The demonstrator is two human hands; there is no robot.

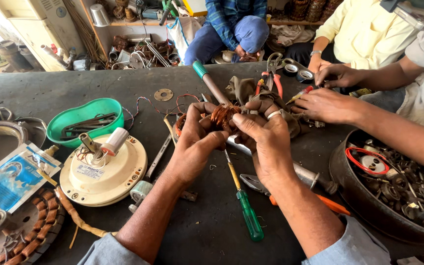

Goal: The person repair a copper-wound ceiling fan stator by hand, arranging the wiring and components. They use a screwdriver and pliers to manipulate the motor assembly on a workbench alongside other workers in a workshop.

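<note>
Two hands (pixel 231 135) grip copper coil (pixel 223 116).

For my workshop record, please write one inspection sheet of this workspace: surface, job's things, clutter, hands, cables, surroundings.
Surface: dark worktable, dusty.
Job's things: copper coil held between both hands.
Clutter: green-handled screwdriver, pliers, green tray, cream motor housing, bowl of metal parts.
Hands: left hand and right hand both grip the coil.
Cables: twisted red-and-white wires on the table.
Surroundings: other people's hands at right; seated person behind.
</note>
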